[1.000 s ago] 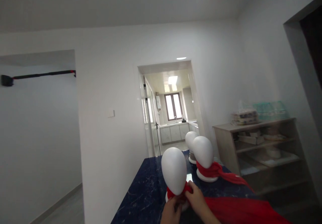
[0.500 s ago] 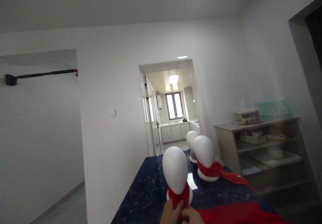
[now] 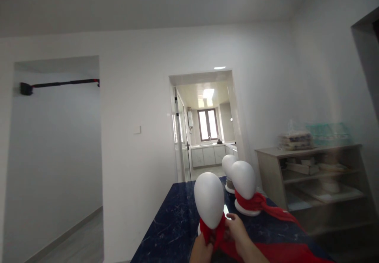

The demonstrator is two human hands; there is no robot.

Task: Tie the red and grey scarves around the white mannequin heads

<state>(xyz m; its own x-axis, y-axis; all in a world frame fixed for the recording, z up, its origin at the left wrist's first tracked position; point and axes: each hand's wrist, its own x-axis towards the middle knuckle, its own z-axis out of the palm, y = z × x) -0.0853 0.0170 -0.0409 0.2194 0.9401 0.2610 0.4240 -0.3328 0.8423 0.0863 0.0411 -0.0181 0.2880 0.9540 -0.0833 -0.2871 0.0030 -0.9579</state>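
Note:
A white foam mannequin head [image 3: 209, 198] stands near the front of a dark blue marbled table [image 3: 174, 225], with a red scarf [image 3: 215, 231] wound round its neck. My left hand [image 3: 200, 251] is closed on the scarf's hanging end just below the neck. My right hand [image 3: 240, 233] pinches the scarf at the right side of the neck, fingers curled on the cloth. The rest of the red cloth trails to the right over the table edge. Both forearms are cut off by the bottom of the view.
A second white head [image 3: 243, 180] with a tied red scarf [image 3: 260, 204] stands behind, and a third head [image 3: 227, 166] behind that. A wooden shelf unit [image 3: 310, 180] with boxes stands on the right. A doorway [image 3: 207, 129] leads to a kitchen; an opening is on the left.
My right hand has come up from beside the left to the right side of the neck, spreading the scarf. The camera has swung a little to the left.

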